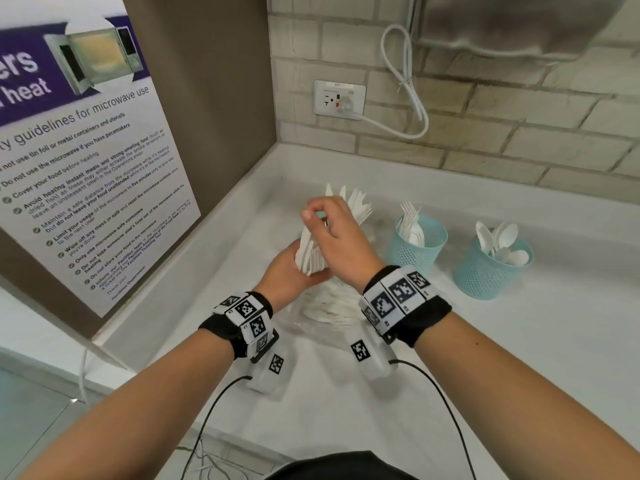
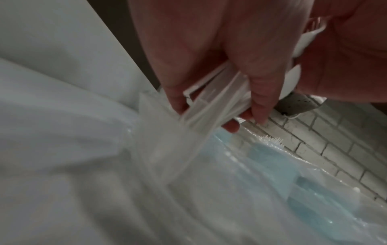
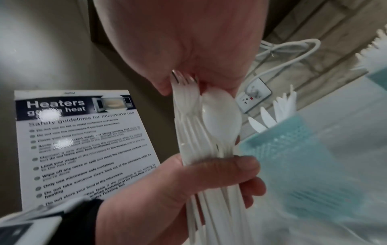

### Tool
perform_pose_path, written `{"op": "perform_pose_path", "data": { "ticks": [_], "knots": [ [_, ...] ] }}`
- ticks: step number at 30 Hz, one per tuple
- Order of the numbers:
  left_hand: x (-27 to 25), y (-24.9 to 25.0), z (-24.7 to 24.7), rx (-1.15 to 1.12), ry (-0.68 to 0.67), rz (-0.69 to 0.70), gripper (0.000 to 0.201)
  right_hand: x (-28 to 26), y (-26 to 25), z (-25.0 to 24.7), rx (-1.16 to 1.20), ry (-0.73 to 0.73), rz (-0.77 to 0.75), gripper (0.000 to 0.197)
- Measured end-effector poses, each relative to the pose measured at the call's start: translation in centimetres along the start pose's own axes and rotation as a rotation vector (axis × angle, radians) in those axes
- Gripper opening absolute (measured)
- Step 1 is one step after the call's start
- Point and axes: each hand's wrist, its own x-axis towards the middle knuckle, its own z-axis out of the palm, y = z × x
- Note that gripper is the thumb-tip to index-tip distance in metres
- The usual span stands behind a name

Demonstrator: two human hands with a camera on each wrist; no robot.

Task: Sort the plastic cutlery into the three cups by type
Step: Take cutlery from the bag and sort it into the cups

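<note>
White plastic cutlery [image 3: 201, 149], a mixed bundle of forks and at least one spoon, stands upright in the left hand [image 1: 294, 271], whose thumb and fingers wrap round the handles low down. From above, the right hand [image 1: 332, 230] reaches over with its wrist bent, fingers curled down onto the top ends of the bundle; the right wrist view shows fork tines and a spoon bowl pinched under its fingertips. Both forearms angle inward and meet over the white counter [image 1: 519, 341]. Directly behind the hands a cup of knives [image 1: 356, 202] is mostly hidden, only the blades showing above the knuckles. To the right stand a teal mesh cup of forks [image 1: 419, 244] and, further right, a teal mesh cup of spoons [image 1: 491, 268]. Beneath the wrists lies a clear plastic bag [image 1: 329, 310] with more white cutlery inside. On the left wall panel hangs a microwave poster [image 1: 86, 168].
</note>
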Motion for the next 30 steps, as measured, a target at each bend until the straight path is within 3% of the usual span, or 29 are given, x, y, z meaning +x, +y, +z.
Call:
{"op": "perform_pose_path", "data": {
  "ticks": [4,7,11,15,17,21,23,26,30],
  "knots": [
    [0.2,-2.2,0.0,0.112,-0.112,-0.142,0.033,-0.7,1.2,0.4,0.139,-0.106,0.153,0.031],
    [0.1,-2.1,0.1,0.075,-0.115,-0.173,0.019,-0.6,1.6,-0.2,0.12,-0.128,0.131,0.027],
    [0.5,-0.3,0.2,-0.006,-0.026,-0.095,0.023,0.0,1.0,-1.7,0.122,0.032,0.051,0.021],
    [1.6,1.7,0.1,-0.043,0.059,-0.038,0.026,0.0,-0.6,-3.2,-0.114,0.306,-0.063,0.017],
    [2.1,2.2,0.2,-0.031,0.105,-0.017,0.023,-0.3,-1.3,-3.3,-0.157,0.369,-0.103,0.016],
    [2.7,2.6,1.0,0.094,0.163,0.009,0.016,-0.9,-1.6,-2.4,-0.218,0.281,-0.059,0.03],
    [2.7,2.9,1.3,0.117,0.185,-0.004,0.016,-0.6,-1.4,-2.1,-0.159,0.303,-0.025,0.026],
    [2.3,3.4,1.5,0.103,0.195,-0.017,0.031,-0.1,-1.2,-2.0,-0.091,0.325,0.002,0.019],
    [2.7,3.0,1.3,-0.059,0.151,-0.012,0.043,0.0,-1.1,-3.0,0.094,0.234,0.063,0.018]
  ]
}}
